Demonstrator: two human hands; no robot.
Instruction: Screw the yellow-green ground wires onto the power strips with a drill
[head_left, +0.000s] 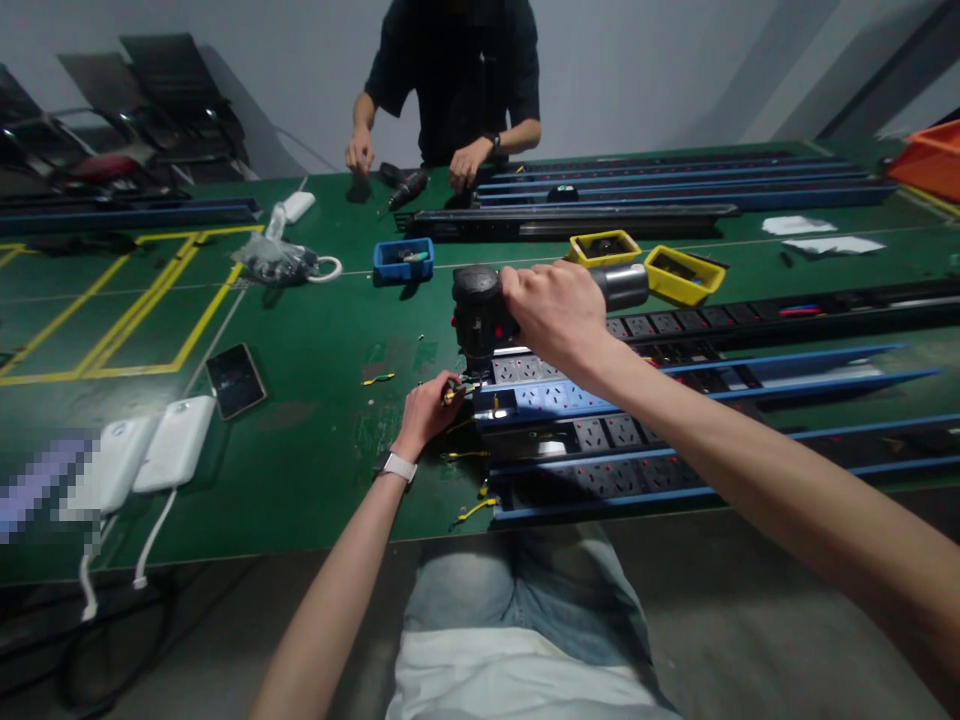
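Note:
My right hand [559,308] is wrapped round the handle of a black cordless drill [477,298], which points down at the left end of a blue-edged socket strip [559,398]. Whether its bit touches a screw is hidden. Close beside the drill's nose, my left hand [426,412] pinches a short yellow-green wire [451,396] at the strip's end. More socket strips lie alongside, and yellow wires [477,512] stick out from the end of the nearest strip [611,480]. A loose yellow-green wire [379,379] rests on the table to the left.
Across the green table [322,470] a co-worker in a dark shirt [469,80] stands by another drill [407,190] and more strips. A blue bin [403,272] and yellow bins [701,292] hold small parts. A phone [236,381] and white power banks [174,445] lie left.

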